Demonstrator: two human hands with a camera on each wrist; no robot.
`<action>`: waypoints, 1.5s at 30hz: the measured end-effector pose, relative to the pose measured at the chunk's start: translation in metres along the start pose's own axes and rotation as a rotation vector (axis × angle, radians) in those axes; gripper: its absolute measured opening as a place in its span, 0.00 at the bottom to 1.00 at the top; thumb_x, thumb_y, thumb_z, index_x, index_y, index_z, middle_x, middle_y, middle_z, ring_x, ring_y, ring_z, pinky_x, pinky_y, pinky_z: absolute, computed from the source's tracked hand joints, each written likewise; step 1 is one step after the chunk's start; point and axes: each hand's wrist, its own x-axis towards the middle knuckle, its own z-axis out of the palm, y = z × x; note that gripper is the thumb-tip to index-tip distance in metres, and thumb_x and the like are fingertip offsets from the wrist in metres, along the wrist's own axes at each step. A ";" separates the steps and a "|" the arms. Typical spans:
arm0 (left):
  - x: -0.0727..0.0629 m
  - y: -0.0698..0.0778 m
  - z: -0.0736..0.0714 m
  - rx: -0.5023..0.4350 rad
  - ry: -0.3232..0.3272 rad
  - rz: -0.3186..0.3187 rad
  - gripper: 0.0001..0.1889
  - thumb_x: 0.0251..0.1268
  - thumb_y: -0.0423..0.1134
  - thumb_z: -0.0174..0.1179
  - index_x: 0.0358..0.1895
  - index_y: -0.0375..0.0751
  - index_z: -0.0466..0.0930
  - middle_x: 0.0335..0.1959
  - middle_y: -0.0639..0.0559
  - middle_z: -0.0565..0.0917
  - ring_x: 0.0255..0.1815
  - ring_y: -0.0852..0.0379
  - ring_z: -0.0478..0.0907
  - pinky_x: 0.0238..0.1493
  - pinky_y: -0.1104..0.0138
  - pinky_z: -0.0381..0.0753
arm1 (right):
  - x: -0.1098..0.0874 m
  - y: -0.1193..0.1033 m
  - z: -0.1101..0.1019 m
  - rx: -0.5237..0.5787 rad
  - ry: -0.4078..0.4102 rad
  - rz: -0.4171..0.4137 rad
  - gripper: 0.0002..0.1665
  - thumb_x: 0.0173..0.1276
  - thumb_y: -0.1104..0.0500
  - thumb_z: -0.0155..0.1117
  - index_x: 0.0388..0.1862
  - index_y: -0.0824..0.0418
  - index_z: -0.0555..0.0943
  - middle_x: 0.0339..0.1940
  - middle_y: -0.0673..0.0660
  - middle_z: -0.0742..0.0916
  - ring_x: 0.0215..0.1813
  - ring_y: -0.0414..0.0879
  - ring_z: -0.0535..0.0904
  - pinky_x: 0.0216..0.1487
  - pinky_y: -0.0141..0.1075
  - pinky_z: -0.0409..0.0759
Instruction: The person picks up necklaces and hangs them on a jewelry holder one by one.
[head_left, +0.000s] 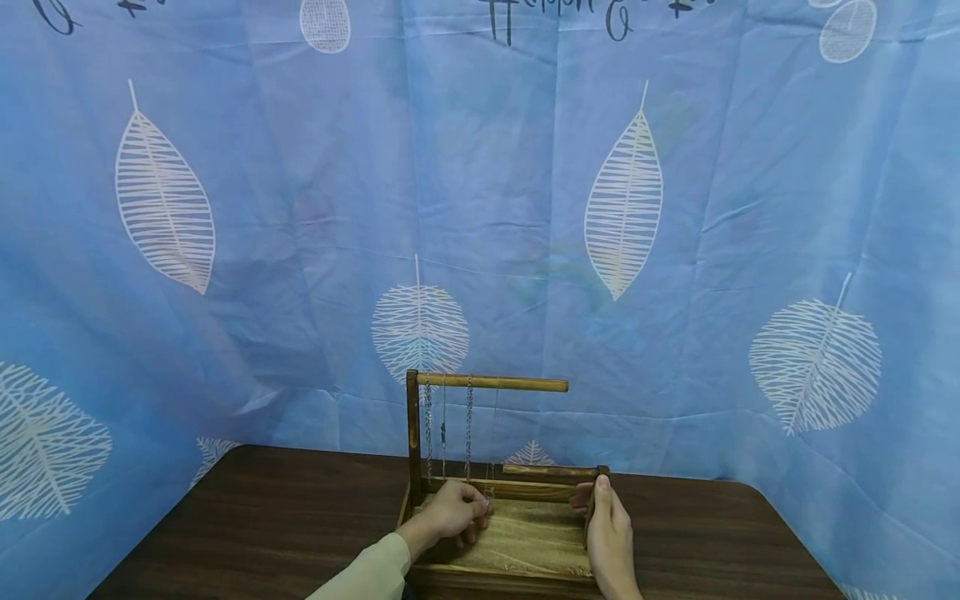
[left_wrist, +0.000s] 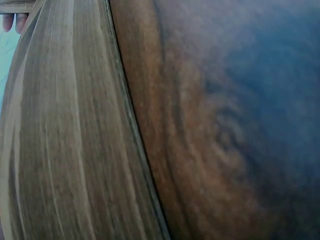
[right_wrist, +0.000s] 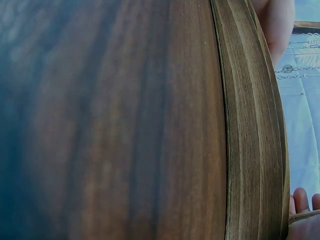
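A wooden jewelry stand (head_left: pixel 517 533) with a shallow tray base rests on the dark table. From its upper bar (head_left: pixel 525 383), held by a tall post on the left, hang several necklaces, among them a silver chain (head_left: pixel 469 425). My left hand (head_left: pixel 452 510) is over the left part of the tray, thumb and forefinger pinching the low end of a thin necklace (head_left: pixel 496 417), where something small glints. At the right end my right hand (head_left: pixel 613 533) grips the short post (head_left: pixel 602 472), thumb in front and fingers on the inner side. Its fingertips (right_wrist: pixel 300 201) show in the right wrist view.
A shorter, lower bar (head_left: pixel 551 471) extends leftward from the short post. Dark wooden table (head_left: pixel 315 508) surrounds the stand. Behind it hangs a blue curtain (head_left: pixel 495 208) with white leaf prints. The tray's front wall (left_wrist: pixel 65 125) fills much of the left wrist view.
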 end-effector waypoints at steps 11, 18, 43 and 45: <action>-0.003 0.001 -0.008 -0.049 -0.026 -0.044 0.11 0.75 0.31 0.54 0.50 0.31 0.85 0.36 0.46 0.85 0.19 0.59 0.77 0.18 0.67 0.78 | 0.000 -0.002 0.000 -0.008 0.003 -0.011 0.47 0.79 0.30 0.25 0.56 0.67 0.76 0.45 0.61 0.84 0.50 0.59 0.79 0.47 0.47 0.76; -0.002 -0.002 -0.011 -0.076 -0.044 -0.064 0.11 0.74 0.32 0.55 0.51 0.33 0.85 0.40 0.47 0.86 0.22 0.58 0.81 0.20 0.66 0.80 | -0.001 -0.002 0.000 -0.001 -0.004 -0.009 0.47 0.79 0.29 0.25 0.57 0.67 0.76 0.45 0.62 0.84 0.50 0.59 0.78 0.48 0.48 0.77; -0.021 0.013 0.029 -0.094 -0.246 0.045 0.08 0.69 0.30 0.62 0.44 0.30 0.88 0.41 0.50 0.87 0.37 0.54 0.84 0.35 0.62 0.85 | -0.001 -0.002 -0.001 0.007 -0.008 0.003 0.49 0.78 0.29 0.25 0.57 0.68 0.75 0.46 0.63 0.83 0.51 0.61 0.78 0.51 0.53 0.77; -0.020 0.013 0.032 -0.072 -0.255 0.054 0.07 0.68 0.30 0.64 0.43 0.31 0.89 0.42 0.50 0.87 0.39 0.55 0.84 0.37 0.62 0.85 | -0.001 -0.002 -0.001 0.005 -0.007 0.005 0.49 0.78 0.29 0.25 0.57 0.68 0.75 0.45 0.63 0.83 0.51 0.61 0.78 0.51 0.53 0.77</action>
